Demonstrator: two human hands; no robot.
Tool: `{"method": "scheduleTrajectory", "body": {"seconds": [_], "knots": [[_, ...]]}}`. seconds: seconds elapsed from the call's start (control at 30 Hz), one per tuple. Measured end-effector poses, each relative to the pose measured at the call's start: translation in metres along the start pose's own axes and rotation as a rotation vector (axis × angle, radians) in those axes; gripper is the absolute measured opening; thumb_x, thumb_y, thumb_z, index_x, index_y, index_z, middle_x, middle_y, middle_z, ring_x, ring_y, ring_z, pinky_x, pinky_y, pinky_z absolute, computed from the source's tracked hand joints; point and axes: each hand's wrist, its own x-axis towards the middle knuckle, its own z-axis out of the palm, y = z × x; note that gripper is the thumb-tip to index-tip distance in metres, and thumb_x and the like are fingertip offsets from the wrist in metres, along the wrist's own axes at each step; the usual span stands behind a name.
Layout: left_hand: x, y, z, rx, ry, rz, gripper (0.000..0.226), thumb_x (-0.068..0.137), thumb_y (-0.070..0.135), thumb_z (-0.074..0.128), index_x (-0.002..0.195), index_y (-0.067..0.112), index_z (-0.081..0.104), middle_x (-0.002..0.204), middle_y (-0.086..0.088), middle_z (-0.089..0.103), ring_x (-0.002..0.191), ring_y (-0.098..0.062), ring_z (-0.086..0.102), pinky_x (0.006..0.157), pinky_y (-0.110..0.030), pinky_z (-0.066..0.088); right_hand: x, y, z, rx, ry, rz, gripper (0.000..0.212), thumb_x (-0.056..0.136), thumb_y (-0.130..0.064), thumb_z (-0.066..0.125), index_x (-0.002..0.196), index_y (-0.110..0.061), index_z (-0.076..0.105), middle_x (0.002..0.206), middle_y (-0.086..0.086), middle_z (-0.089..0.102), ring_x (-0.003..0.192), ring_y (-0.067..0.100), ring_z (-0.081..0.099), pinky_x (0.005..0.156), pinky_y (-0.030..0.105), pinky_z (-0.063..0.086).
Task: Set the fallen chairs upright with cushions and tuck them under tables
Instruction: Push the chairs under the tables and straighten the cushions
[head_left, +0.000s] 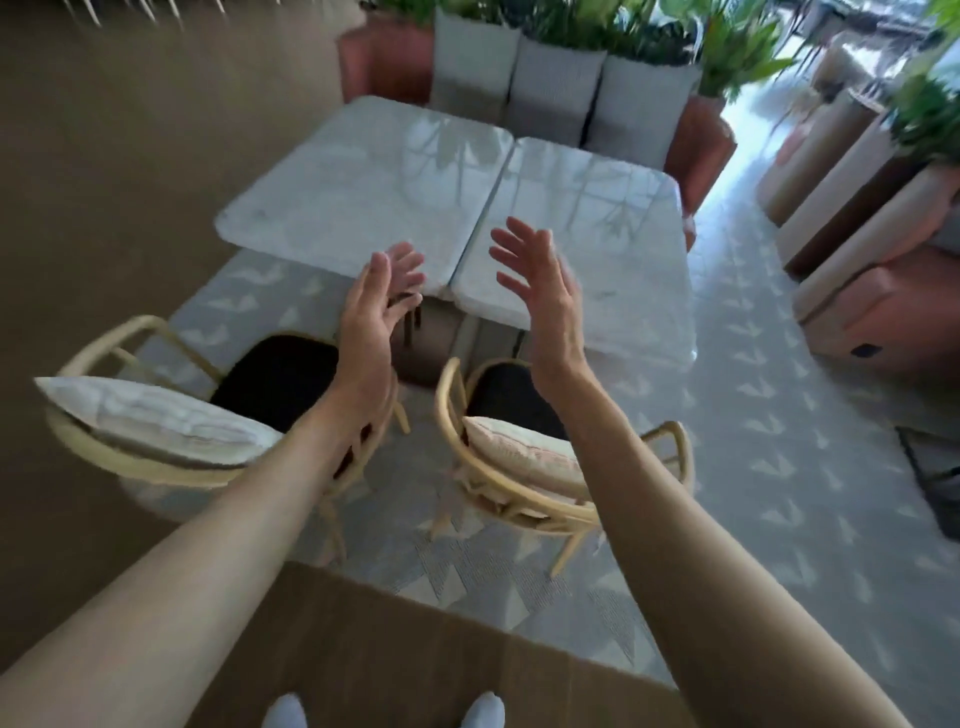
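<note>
Hands are both raised in front of you with nothing in them: your left hand (382, 296) has its fingers spread and relaxed, palm turned inward, and your right hand (540, 283) mirrors it, fingers fanned and straight, palm facing the left one, the two held apart over the near edge of the marble worktop (363, 176). That worktop is one of two pushed together; the second marble worktop (613, 208) lies beyond and to the outside of your right hand. Below your left wrist stands the left chair (130, 457), upright, its dark seat partly under the edge of the worktop, with a pale cushion (156, 415) leaning against its curved backrest. Below your right forearm stands the right chair (519, 488), also upright, its dark seat pointing toward the worktop, and a pinkish cushion (524, 452) rests against its back. Both chairs stand on a patterned grey rug (779, 441) that runs out past your right arm. Far beyond your fingertips a bench with grey back pillows (556, 88) and green plants (727, 47) lines the other side of the worktops. The picture is somewhat blurred. Your shoes (483, 712) show at the bottom edge.
</note>
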Motion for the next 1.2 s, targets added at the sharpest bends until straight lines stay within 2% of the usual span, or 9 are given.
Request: {"method": "scheduleTrajectory", "body": {"seconds": [0.2, 0.37, 0.5, 0.73, 0.87, 0.97, 1.07, 1.13, 1.2], "knots": [[-0.016, 0.053, -0.137, 0.07, 0.002, 0.176, 0.04, 0.105, 0.046, 0.034, 0.13, 0.03, 0.06, 0.134, 0.003, 0.066, 0.124, -0.016, 0.061, 0.111, -0.046, 0.044, -0.048, -0.012, 0.134, -0.034, -0.095, -0.102, 0.052, 0.102, -0.04, 0.037, 0.139, -0.011, 0.058, 0.134, 0.007, 0.066, 0.125, 0.02, 0.062, 0.111, 0.048, 0.046], [-0.017, 0.099, -0.266, 0.119, 0.032, 0.209, 0.048, 0.101, 0.051, 0.037, 0.134, 0.024, 0.059, 0.131, 0.001, 0.068, 0.121, -0.017, 0.063, 0.108, -0.044, 0.046, -0.076, -0.011, 0.239, -0.012, -0.086, -0.112, 0.053, 0.102, -0.04, 0.037, 0.139, -0.008, 0.059, 0.133, 0.008, 0.068, 0.123, 0.019, 0.064, 0.11, 0.05, 0.047], [-0.006, 0.124, -0.345, 0.163, 0.064, 0.206, 0.049, 0.103, 0.049, 0.039, 0.135, 0.018, 0.059, 0.126, 0.0, 0.07, 0.118, -0.019, 0.064, 0.105, -0.046, 0.048, -0.084, -0.017, 0.31, -0.014, -0.086, -0.112, 0.052, 0.101, -0.04, 0.04, 0.135, -0.008, 0.061, 0.129, 0.008, 0.07, 0.119, 0.019, 0.067, 0.107, 0.045, 0.05], [0.036, 0.121, -0.446, 0.207, 0.107, 0.169, 0.041, 0.104, 0.045, 0.039, 0.129, 0.022, 0.062, 0.122, 0.002, 0.07, 0.114, -0.018, 0.065, 0.104, -0.048, 0.049, -0.055, 0.002, 0.392, -0.048, -0.107, -0.096, 0.062, 0.092, -0.057, 0.046, 0.13, -0.012, 0.065, 0.125, 0.006, 0.072, 0.114, 0.021, 0.069, 0.1, 0.041, 0.051], [0.071, 0.09, -0.473, 0.291, 0.052, 0.102, 0.042, 0.101, 0.052, 0.039, 0.127, 0.027, 0.061, 0.124, 0.002, 0.068, 0.116, -0.015, 0.064, 0.104, -0.04, 0.049, -0.021, 0.041, 0.427, -0.033, -0.101, -0.057, 0.044, 0.098, -0.048, 0.046, 0.121, -0.018, 0.068, 0.12, 0.007, 0.074, 0.11, 0.023, 0.07, 0.099, 0.041, 0.052], [0.094, 0.049, -0.492, 0.362, 0.015, -0.048, 0.048, 0.1, 0.051, 0.04, 0.13, 0.021, 0.061, 0.125, 0.004, 0.067, 0.115, -0.01, 0.063, 0.102, -0.031, 0.048, -0.005, 0.091, 0.452, -0.099, -0.12, 0.053, 0.039, 0.099, -0.045, 0.048, 0.119, -0.019, 0.069, 0.114, 0.003, 0.075, 0.102, 0.015, 0.072, 0.09, 0.032, 0.056], [0.107, 0.002, -0.508, 0.534, -0.14, -0.209, 0.038, 0.101, 0.041, 0.051, 0.127, 0.018, 0.064, 0.12, 0.015, 0.064, 0.113, -0.003, 0.061, 0.098, -0.025, 0.047, -0.01, 0.145, 0.464, -0.326, -0.189, 0.265, 0.026, 0.099, -0.041, 0.057, 0.113, -0.023, 0.071, 0.101, -0.006, 0.076, 0.091, 0.009, 0.073, 0.081, 0.028, 0.057], [0.112, -0.031, -0.514, 0.695, -0.287, -0.33, 0.028, 0.099, 0.032, 0.06, 0.121, 0.018, 0.067, 0.11, 0.02, 0.062, 0.108, -0.008, 0.062, 0.09, -0.023, 0.048, -0.018, 0.18, 0.459, -0.587, -0.322, 0.468, 0.019, 0.098, -0.037, 0.062, 0.108, -0.024, 0.072, 0.095, -0.009, 0.074, 0.09, 0.014, 0.072, 0.075, 0.025, 0.053], [0.109, -0.066, -0.522, 0.896, -0.473, -0.42, 0.028, 0.095, 0.029, 0.066, 0.121, 0.018, 0.066, 0.112, 0.008, 0.067, 0.107, -0.014, 0.063, 0.085, -0.022, 0.048, -0.035, 0.212, 0.452, -0.881, -0.544, 0.665, 0.025, 0.096, -0.037, 0.065, 0.112, -0.02, 0.073, 0.104, -0.004, 0.072, 0.098, 0.018, 0.068, 0.081, 0.03, 0.054]]}}
